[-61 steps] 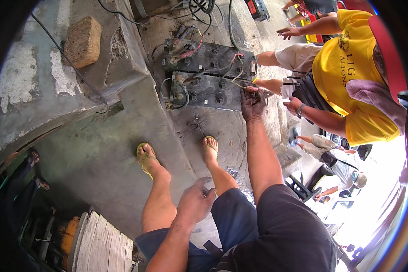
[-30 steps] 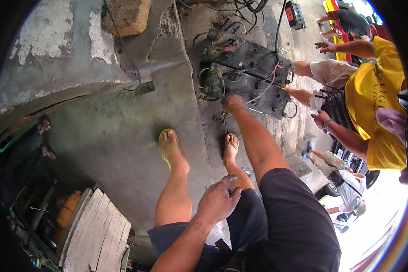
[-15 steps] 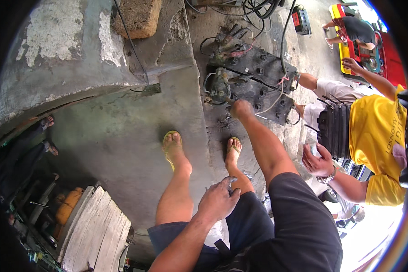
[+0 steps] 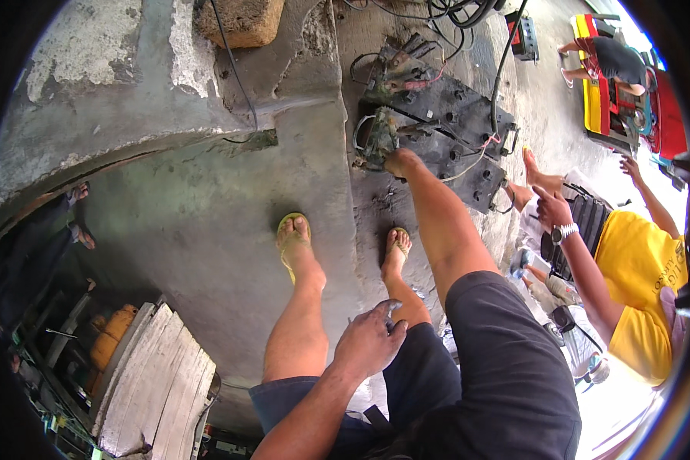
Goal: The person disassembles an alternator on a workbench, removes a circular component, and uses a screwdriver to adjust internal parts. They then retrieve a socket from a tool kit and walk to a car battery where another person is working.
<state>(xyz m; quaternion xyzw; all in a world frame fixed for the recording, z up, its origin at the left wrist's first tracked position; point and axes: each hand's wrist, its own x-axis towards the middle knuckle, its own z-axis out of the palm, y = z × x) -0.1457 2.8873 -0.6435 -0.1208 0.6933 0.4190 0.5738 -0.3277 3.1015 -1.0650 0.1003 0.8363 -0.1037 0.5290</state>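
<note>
Two large black batteries (image 4: 456, 165) lie side by side on the concrete floor at the far middle, dusty, with caps, cables and grimy terminals. My right hand (image 4: 402, 162) reaches to the near-left end of the closer battery. Its fingers are closed in beside a grey-green crusted terminal (image 4: 381, 134); what they grip is hidden. In front of my dark shorts, my left hand (image 4: 366, 337) hovers with loosely bent, blackened fingers, the thumb apart from them. A small dark tip shows at its far side, too small to name.
A seated person in a yellow shirt (image 4: 632, 261) gestures at the right. Black cables (image 4: 468, 11) run over the batteries. A brown block (image 4: 241, 21) sits on the raised concrete ledge, far left. A wooden plank top (image 4: 157, 383) stands near left. Another battery (image 4: 523, 38) is farther back.
My right hand has moved a little toward the crusted terminal. The person in yellow has raised the hand with the watch and leaned. My left hand stays put.
</note>
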